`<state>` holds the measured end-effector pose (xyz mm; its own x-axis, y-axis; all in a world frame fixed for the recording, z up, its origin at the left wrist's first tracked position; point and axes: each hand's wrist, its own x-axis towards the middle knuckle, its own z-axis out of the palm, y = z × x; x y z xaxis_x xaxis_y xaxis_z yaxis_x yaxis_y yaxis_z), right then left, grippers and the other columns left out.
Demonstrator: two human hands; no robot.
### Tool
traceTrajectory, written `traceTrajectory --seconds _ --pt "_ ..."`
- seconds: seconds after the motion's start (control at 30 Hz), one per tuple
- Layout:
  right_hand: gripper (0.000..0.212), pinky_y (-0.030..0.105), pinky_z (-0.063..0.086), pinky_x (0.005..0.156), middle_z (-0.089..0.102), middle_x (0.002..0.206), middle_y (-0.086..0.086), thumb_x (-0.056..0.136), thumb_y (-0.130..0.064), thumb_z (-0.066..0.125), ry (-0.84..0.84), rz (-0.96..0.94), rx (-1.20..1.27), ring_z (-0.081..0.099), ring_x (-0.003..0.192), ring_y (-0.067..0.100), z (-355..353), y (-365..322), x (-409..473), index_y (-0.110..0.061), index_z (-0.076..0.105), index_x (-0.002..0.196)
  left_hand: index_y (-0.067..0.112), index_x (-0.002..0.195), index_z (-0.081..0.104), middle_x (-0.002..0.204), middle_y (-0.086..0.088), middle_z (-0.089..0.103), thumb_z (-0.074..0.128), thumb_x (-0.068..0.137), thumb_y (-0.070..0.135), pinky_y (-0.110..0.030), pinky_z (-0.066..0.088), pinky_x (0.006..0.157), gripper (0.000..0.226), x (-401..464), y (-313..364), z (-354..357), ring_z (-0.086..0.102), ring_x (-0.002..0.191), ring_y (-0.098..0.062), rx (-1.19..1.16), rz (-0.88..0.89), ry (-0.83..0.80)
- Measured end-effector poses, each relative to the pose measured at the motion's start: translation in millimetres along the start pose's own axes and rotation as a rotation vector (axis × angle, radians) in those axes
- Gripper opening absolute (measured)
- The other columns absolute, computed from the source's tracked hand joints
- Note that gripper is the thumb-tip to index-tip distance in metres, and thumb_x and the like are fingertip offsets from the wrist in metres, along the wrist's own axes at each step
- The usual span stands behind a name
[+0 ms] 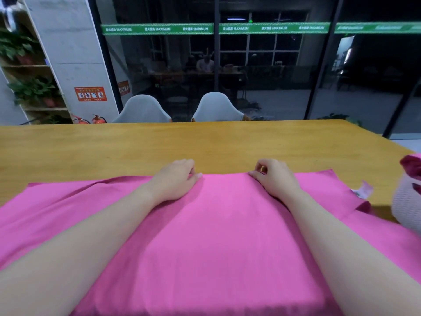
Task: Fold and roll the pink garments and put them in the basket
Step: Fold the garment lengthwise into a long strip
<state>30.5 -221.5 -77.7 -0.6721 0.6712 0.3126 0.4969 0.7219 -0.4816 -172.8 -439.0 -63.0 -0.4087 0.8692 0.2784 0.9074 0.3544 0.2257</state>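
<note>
Wooden table (159,144) ran wide left to right, bare along its far half. Pink garment (205,224) lay spread flat over the near half, long axis left to right, its far edge a nearly straight line across the table and its near part running out of view toward the person. Basket (407,201), pale and woven, sat at the right edge of view, touching or just beside the garment's right end, with a darker red cloth (410,164) showing at its top. A small white tag (362,190) stuck out at the garment's right corner. Both hands sat on the far edge, near its middle, a gap of cloth between them. Left hand (175,179) lay curled, fingers pinching the hem. Right hand (273,176) was likewise pinched on the hem, fingertips bent under. Judgement: with both grips on the far edge, the fold would come toward the person, across the short axis; right hand was nearer the basket.
</note>
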Motion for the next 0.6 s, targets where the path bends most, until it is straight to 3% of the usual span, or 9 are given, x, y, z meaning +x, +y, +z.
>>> traceTrajectory --seconds 0.13,0.3,0.6 --pt "0.025 0.034 0.043 0.067 0.065 0.085 -0.003 0.089 -0.045 0.071 0.011 -0.002 0.010 0.060 0.084 0.025 0 3 2 -0.026 0.061 0.078 0.018 0.094 0.051 0.095 0.001 0.059 0.052 0.104 0.034 -0.038 0.042 0.079 0.019 21 29 25 0.053 0.090 -0.021 -0.134 0.076 -0.006" --pt "0.027 0.036 0.046 0.069 0.065 0.086 -0.002 0.089 -0.047 0.071 0.034 -0.001 0.003 0.060 0.085 0.026 2 4 0 -0.025 0.060 0.079 0.018 0.093 0.053 0.093 0.000 0.058 0.054 0.102 0.016 -0.042 0.045 0.085 0.009 26 17 33 0.051 0.088 -0.021 -0.231 0.091 0.043" --pt "0.028 0.037 0.047 0.069 0.070 0.094 0.003 0.091 -0.046 0.069 0.069 0.008 -0.062 0.063 0.091 0.030 13 -34 -21 -0.019 0.064 0.086 0.022 0.093 0.051 0.089 0.005 0.053 0.053 0.101 0.012 -0.042 0.043 0.086 0.013 2 -9 21 0.049 0.090 -0.021 -0.220 0.151 0.044"
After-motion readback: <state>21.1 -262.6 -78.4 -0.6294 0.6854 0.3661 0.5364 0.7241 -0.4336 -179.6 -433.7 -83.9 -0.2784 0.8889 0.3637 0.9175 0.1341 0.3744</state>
